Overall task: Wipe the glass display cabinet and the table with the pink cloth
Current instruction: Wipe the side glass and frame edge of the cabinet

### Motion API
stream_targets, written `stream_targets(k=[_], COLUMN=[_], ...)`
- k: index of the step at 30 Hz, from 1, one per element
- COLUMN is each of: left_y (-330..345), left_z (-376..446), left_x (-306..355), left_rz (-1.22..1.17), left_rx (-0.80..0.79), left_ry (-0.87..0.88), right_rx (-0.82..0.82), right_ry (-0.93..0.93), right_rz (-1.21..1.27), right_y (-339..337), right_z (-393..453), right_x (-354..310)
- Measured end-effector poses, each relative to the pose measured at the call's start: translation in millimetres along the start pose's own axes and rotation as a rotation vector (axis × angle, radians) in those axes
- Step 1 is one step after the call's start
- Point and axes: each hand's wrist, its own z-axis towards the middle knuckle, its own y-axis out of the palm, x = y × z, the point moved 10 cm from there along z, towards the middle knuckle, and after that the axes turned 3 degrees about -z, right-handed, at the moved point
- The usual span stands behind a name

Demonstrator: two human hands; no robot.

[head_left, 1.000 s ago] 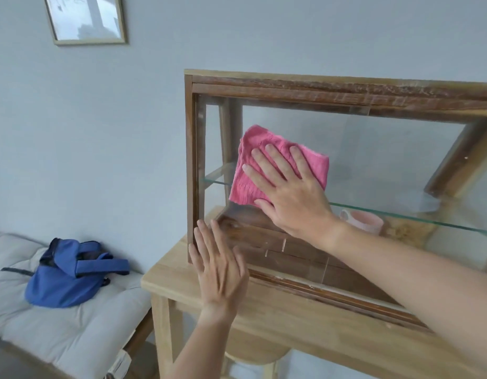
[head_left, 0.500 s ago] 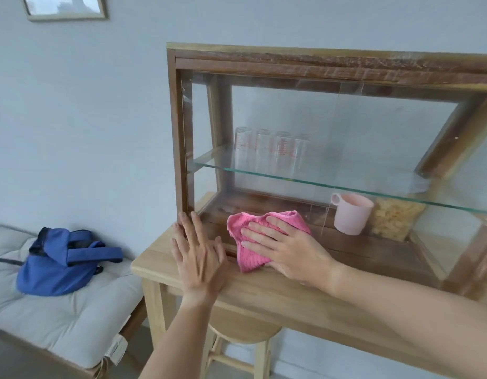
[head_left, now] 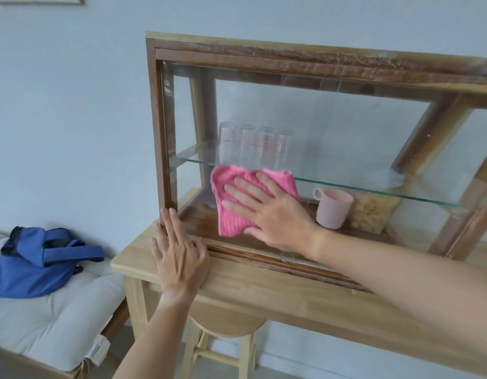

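Note:
The glass display cabinet (head_left: 291, 61) has a dark wooden frame and stands on a light wooden table (head_left: 264, 285). My right hand (head_left: 272, 212) lies flat on the pink cloth (head_left: 231, 214) and presses it against the front glass, low and left of centre. My left hand (head_left: 179, 255) rests with fingers spread on the cabinet's bottom left corner and the table top. It holds nothing.
Behind the glass, several clear cups (head_left: 253, 146) stand on a glass shelf (head_left: 373, 187); a pink mug (head_left: 334, 207) and a container of pale food (head_left: 373, 214) sit below. A wooden stool (head_left: 223, 337) is under the table. A blue bag (head_left: 37, 263) lies on a cushioned bench (head_left: 45, 324) at left.
My right hand swept the cloth down from the upper glass to the cabinet's base, then back up to the lower glass. My left hand stayed at the bottom left corner.

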Motion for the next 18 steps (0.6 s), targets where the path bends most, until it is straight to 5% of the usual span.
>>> stream_targets(k=[4, 8, 13, 18], left_y=[2.0, 2.2, 28.5, 44.8], left_z=[0.5, -3.3, -31.6, -50.5], left_x=[3.3, 10.2, 70.8, 81.6], left_rz=[0.02, 0.1, -0.012, -0.055], left_rx=[-0.002, 0.033, -0.037, -0.044], left_ry=[0.031, 0.057, 0.08, 0.112], right_rx=[-0.084, -0.069, 0.035, 0.083], right_ry=[-0.084, -0.104, 0.161, 0.307], right_rz=[-0.04, -0.093, -0.1, -0.031], right_y=[24.4, 12.3, -36.5, -41.3], right_z=[-85.2, -119.2, -67.1, -56.3], right_x=[-20.7, 34.0, 142.6, 134.8])
